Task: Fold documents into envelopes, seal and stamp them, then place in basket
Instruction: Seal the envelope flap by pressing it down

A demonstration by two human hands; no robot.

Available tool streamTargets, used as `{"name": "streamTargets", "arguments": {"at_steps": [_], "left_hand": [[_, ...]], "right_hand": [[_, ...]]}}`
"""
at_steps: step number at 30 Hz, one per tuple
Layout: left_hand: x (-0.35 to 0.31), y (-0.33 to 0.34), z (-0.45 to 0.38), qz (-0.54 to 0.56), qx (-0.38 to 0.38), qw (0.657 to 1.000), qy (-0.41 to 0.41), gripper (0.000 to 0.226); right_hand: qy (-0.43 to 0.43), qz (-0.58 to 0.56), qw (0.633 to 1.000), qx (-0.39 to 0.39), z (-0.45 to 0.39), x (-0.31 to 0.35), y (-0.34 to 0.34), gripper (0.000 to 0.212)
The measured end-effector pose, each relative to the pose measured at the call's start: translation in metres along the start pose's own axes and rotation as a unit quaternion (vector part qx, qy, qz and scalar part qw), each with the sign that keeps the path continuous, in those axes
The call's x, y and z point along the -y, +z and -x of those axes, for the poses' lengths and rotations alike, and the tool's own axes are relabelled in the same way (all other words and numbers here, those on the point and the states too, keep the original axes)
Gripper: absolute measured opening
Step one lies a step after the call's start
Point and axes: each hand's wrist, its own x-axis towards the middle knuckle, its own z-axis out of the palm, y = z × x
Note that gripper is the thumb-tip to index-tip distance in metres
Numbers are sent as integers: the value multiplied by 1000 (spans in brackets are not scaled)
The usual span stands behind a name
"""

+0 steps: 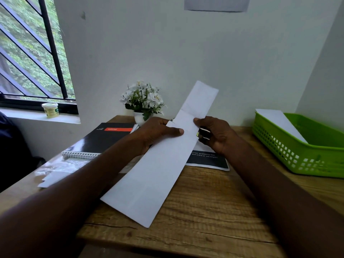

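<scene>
Insertion looks under way: left hand (158, 132) and right hand (216, 134) fingers pinch the envelope (154, 175) mid-bench, folded document (199, 101) jutting toward one o'clock. Sealing and stamping remain; one white piece already lies in the basket (297, 157) at three o'clock.

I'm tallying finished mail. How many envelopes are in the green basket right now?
1. A single white envelope leans against the far left inner wall of the green basket, its upper end above the rim. The near wall hides part of the floor, so others lying flat could be hidden.
</scene>
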Motion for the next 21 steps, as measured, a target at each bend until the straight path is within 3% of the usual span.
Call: {"name": "streamTargets", "arguments": {"at_steps": [4,7,13,17,21], "left_hand": [[1,-2,0,-5,-14,1000,-5,34],[1,-1,0,-13,5,1000,-4,36],[1,-1,0,-9,-5,1000,-9,35],[1,-2,-1,-12,-16,1000,-17,36],[0,-2,-1,-11,-10,1000,-14,36]], "right_hand": [[22,5,1000,20,0,0,-2,17],[8,-23,1000,5,0,2,-1,33],[-3,0,1000,-22,-1,0,-3,18],[10,15,1000,0,1,1,-1,24],[-17,-19,999,-27,0,3,-2,27]]}}
